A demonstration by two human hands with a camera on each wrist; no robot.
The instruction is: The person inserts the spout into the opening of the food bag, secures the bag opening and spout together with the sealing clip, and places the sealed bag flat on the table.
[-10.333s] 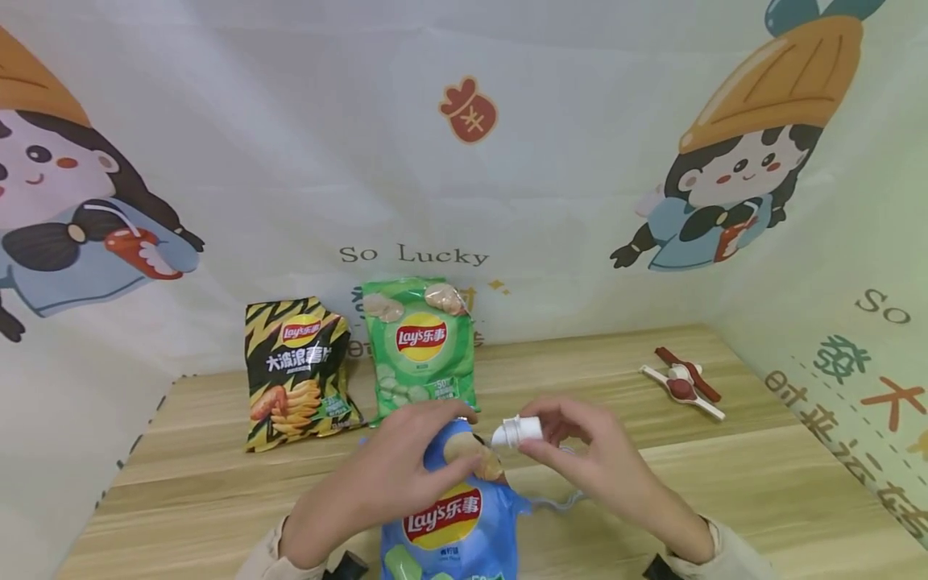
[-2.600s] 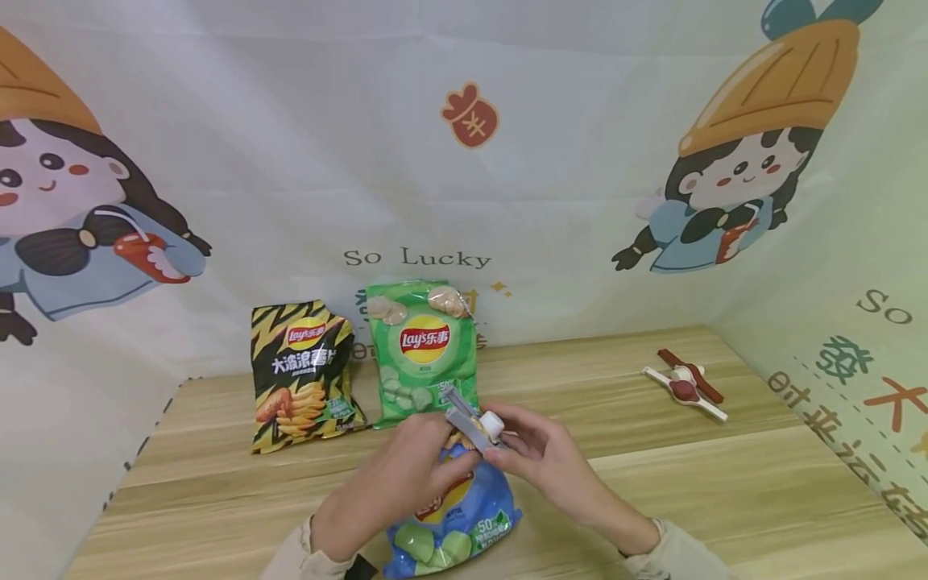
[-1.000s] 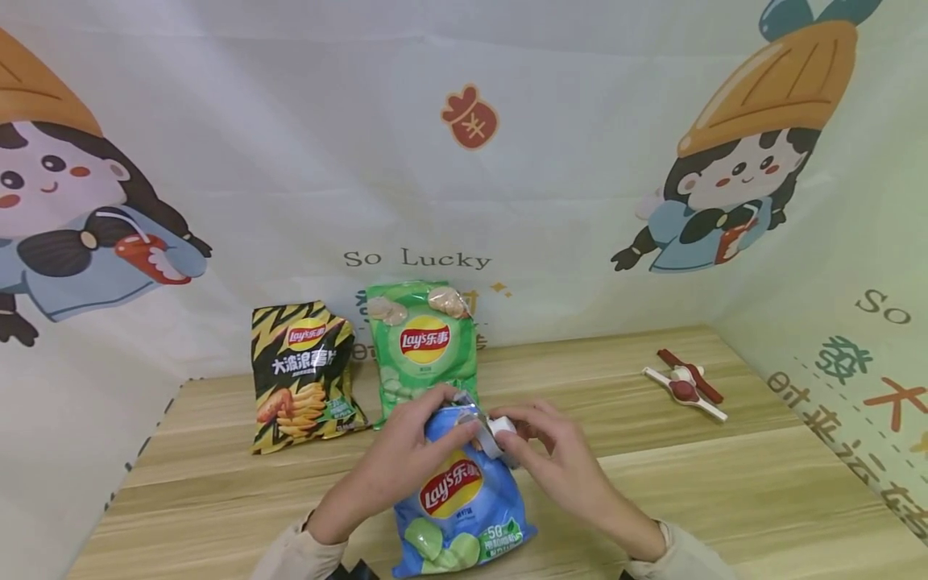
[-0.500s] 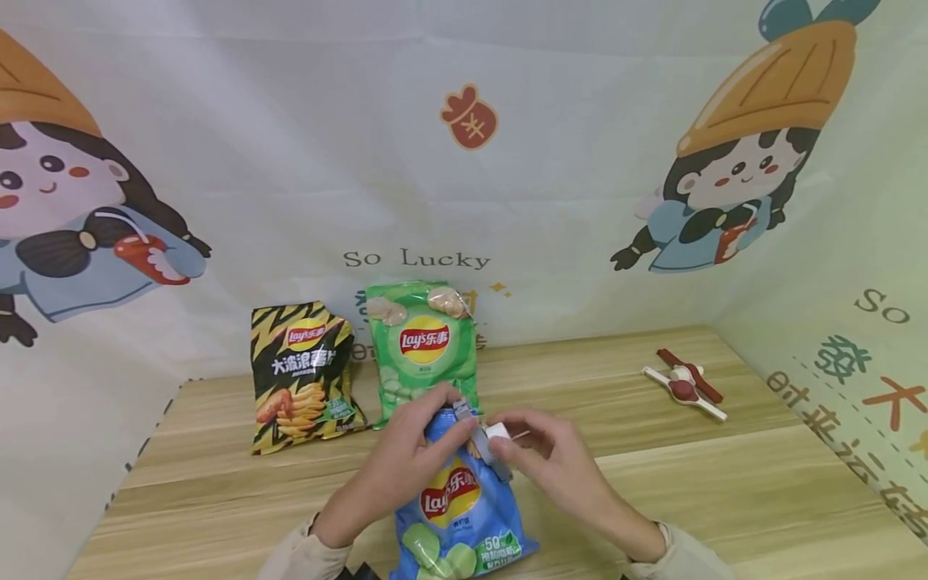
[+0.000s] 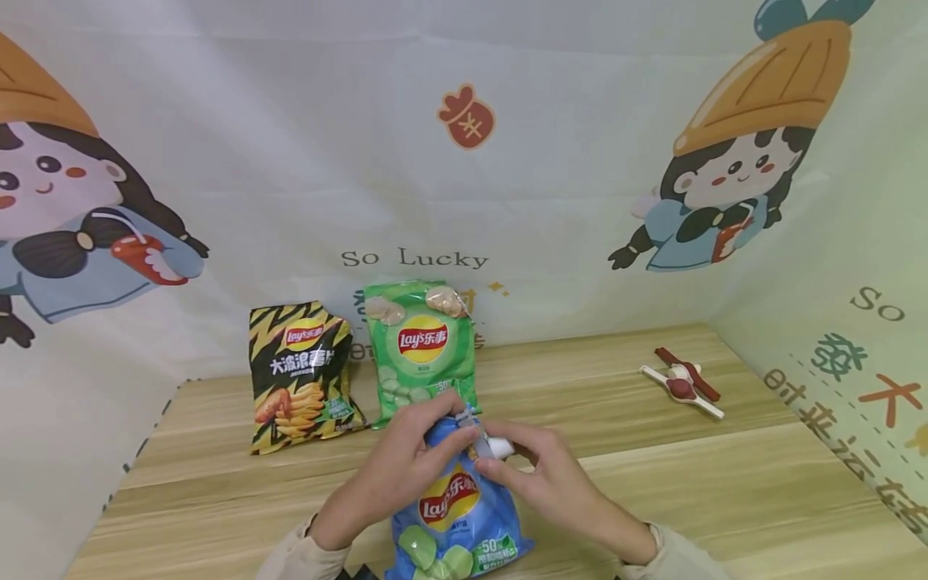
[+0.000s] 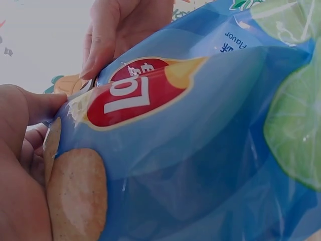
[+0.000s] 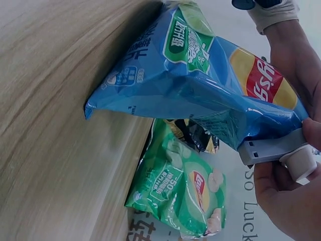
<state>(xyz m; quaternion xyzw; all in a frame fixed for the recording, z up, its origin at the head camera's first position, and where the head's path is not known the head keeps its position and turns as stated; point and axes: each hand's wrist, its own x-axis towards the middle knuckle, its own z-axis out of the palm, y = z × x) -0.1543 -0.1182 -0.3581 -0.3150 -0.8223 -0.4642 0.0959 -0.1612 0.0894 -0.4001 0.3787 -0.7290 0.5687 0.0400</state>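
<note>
Blue chip bag (image 5: 464, 519), presumably light, slick and crushable, best held by its top edge, where it is pinched by the left hand (image 5: 402, 463), grey clip (image 7: 273, 146) by the right hand (image 5: 551, 479).

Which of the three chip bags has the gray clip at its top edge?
The blue bag, in front: the gray clip sits at its top edge. The green bag and the black-and-yellow bag are behind, with no clip showing.
</note>
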